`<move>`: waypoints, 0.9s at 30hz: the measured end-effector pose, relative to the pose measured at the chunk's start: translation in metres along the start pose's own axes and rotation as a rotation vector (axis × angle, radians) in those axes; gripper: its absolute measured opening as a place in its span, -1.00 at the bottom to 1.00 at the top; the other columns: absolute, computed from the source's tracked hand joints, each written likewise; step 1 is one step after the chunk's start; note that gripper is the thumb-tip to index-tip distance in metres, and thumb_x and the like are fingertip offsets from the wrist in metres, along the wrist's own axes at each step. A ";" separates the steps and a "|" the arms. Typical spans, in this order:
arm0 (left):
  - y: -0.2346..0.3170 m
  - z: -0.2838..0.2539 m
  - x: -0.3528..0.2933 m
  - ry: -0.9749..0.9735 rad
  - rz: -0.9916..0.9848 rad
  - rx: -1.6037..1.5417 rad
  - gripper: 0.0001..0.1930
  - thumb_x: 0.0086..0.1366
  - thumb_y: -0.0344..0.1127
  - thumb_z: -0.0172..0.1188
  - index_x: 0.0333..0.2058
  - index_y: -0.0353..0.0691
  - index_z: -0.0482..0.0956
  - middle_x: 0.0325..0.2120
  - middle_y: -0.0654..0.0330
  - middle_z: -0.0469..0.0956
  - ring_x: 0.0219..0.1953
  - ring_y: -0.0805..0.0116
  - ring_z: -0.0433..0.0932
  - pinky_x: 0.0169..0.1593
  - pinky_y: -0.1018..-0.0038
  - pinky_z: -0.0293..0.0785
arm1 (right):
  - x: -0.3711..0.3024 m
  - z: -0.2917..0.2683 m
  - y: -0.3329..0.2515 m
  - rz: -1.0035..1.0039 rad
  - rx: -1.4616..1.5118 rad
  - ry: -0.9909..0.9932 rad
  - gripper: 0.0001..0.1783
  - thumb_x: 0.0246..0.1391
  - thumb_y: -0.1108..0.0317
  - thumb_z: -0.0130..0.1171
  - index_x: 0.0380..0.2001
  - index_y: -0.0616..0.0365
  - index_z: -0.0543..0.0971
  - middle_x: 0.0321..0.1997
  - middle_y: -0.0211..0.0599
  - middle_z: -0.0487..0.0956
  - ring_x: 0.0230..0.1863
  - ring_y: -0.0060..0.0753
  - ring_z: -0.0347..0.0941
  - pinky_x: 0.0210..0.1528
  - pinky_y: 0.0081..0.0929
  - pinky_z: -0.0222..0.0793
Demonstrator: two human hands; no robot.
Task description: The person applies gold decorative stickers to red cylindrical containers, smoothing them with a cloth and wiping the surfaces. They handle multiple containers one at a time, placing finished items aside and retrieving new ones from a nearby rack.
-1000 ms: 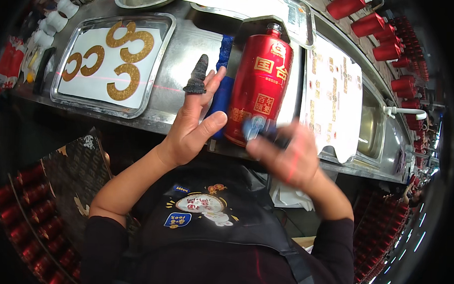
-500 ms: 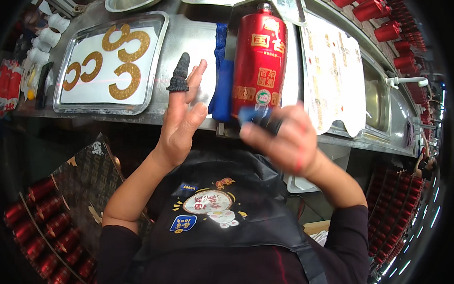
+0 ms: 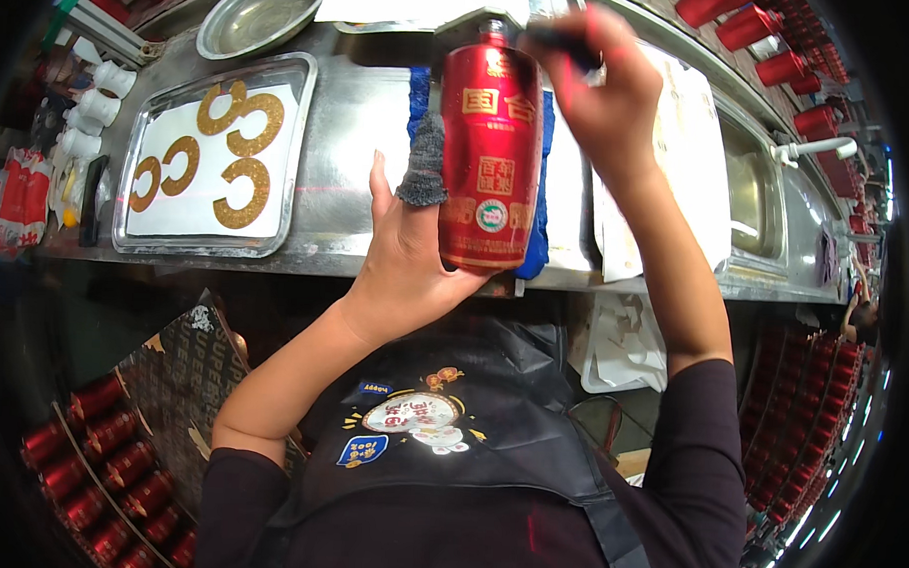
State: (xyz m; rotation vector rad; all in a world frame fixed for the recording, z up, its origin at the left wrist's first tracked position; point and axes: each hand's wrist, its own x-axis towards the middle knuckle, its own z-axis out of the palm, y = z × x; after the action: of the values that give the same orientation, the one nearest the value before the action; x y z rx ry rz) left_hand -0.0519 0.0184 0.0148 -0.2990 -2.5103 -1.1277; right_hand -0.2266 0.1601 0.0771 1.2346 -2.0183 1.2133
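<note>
A red bottle (image 3: pixel 491 165) with gold lettering and a dark neck lies on the bench, its base toward me. My left hand (image 3: pixel 405 257) holds it at the lower left, the thumb partly hidden at the base. A dark grey knitted finger cover (image 3: pixel 426 163) on one left finger lies along the bottle's side. Next to the neck, my right hand (image 3: pixel 616 99) is closed around a dark object (image 3: pixel 568 43), too blurred to name. Blue cloth (image 3: pixel 544 177) shows beside the bottle.
At left, a metal tray (image 3: pixel 305 129) holds white paper with several gold C-shaped pieces. A metal bowl (image 3: pixel 211 37) stands behind it. White label sheets (image 3: pixel 668 181) lie right, before a sink (image 3: pixel 743 184) with a white tap (image 3: pixel 820 150). Red bottles (image 3: pixel 108 452) fill racks below.
My left hand has moved right and taken hold of the bottle. My right hand has swung up from the bottle's base to its neck, still gripping the dark object.
</note>
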 end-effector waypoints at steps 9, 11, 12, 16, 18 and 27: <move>-0.015 -0.001 -0.006 -0.130 -0.298 -0.202 0.26 -0.01 -0.05 0.55 0.45 -0.37 -0.16 0.45 -0.21 0.02 0.48 -0.06 0.10 0.46 -0.12 -0.53 | -0.140 0.000 -0.072 0.650 0.167 -0.053 -0.72 0.05 0.47 0.44 -0.19 0.24 0.58 -0.29 -0.31 0.62 -0.28 -0.51 0.53 -0.16 -0.58 0.44; -0.016 -0.001 -0.007 -0.108 -0.168 -0.110 0.28 -0.03 -0.04 0.57 0.45 -0.35 -0.16 0.42 -0.18 0.13 0.47 -0.03 0.14 0.43 -0.15 -0.64 | -0.141 -0.002 -0.063 0.869 0.255 0.235 -0.81 0.14 0.43 0.38 -0.24 0.24 0.57 -0.32 -0.38 0.61 -0.30 -0.62 0.48 -0.21 -0.62 0.42; -0.017 -0.001 -0.008 -0.100 -0.147 -0.061 0.29 -0.04 -0.03 0.58 0.45 -0.34 -0.16 0.40 -0.16 0.18 0.46 -0.02 0.17 0.41 -0.16 -0.70 | -0.137 -0.005 -0.063 0.943 0.223 0.326 -0.81 0.15 0.41 0.38 -0.26 0.23 0.58 -0.36 -0.37 0.61 -0.35 -0.61 0.49 -0.29 -0.61 0.43; -0.022 -0.003 -0.005 -0.166 -0.166 -0.129 0.23 -0.04 -0.13 0.59 0.44 -0.31 -0.12 0.33 -0.08 0.31 0.43 0.03 0.22 0.38 -0.09 -0.36 | -0.120 -0.014 -0.074 0.642 0.321 0.433 -0.79 0.12 0.41 0.41 -0.26 0.23 0.57 -0.37 -0.34 0.60 -0.35 -0.61 0.50 -0.28 -0.61 0.43; -0.023 -0.004 -0.003 -0.208 -0.169 -0.128 0.26 -0.04 -0.31 0.59 0.46 -0.28 -0.20 0.35 -0.08 0.25 0.38 0.07 0.28 0.36 0.11 0.08 | -0.118 -0.013 -0.077 0.369 0.253 0.139 -0.78 0.09 0.42 0.42 -0.23 0.23 0.60 -0.38 -0.29 0.60 -0.36 -0.53 0.52 -0.27 -0.56 0.44; -0.022 -0.002 -0.001 -0.185 -0.171 -0.062 0.27 -0.02 -0.37 0.59 0.47 -0.26 -0.24 0.39 -0.12 0.19 0.37 0.09 0.31 0.37 0.22 0.26 | -0.113 -0.009 -0.069 0.438 0.224 0.160 -0.80 0.10 0.40 0.41 -0.27 0.29 0.64 -0.46 -0.21 0.61 -0.46 -0.46 0.53 -0.37 -0.52 0.44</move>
State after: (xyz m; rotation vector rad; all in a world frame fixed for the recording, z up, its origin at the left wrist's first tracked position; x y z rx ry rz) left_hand -0.0574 0.0026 0.0008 -0.2174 -2.7096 -1.2991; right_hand -0.1123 0.2051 0.0263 0.7717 -2.1401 1.7228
